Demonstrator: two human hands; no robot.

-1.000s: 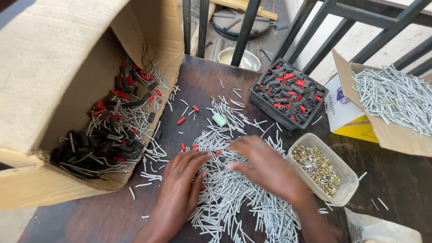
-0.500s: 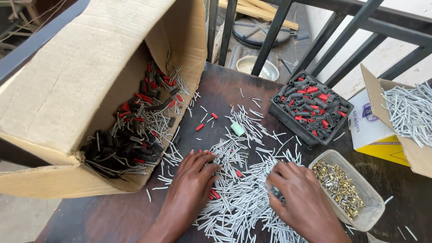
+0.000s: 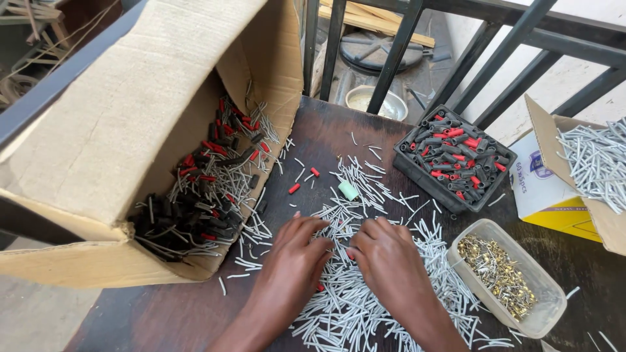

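Observation:
Both my hands rest palm down on a heap of short grey tube pieces (image 3: pixel 391 296) spread over a dark wooden table (image 3: pixel 319 140). My left hand (image 3: pixel 293 257) lies at the heap's left edge, fingers bent onto the pieces. My right hand (image 3: pixel 391 261) sits beside it, fingertips nearly touching the left hand's. Whether either hand pinches a piece is hidden under the fingers. Two loose red sleeves (image 3: pixel 295 188) and a pale green bit (image 3: pixel 348 190) lie just beyond the hands.
A big cardboard box (image 3: pixel 117 130) lying on its side at left spills black and red sleeves. A black tray (image 3: pixel 456 160) of grey and red sleeves stands at back right. A clear tub (image 3: pixel 505 277) holds brass terminals. Another box (image 3: pixel 596 166) of grey pieces is far right. Metal railing behind.
My hands have drawn closer together over the heap; the right hand slid left toward the left hand. The camera has shifted, showing more of the large box.

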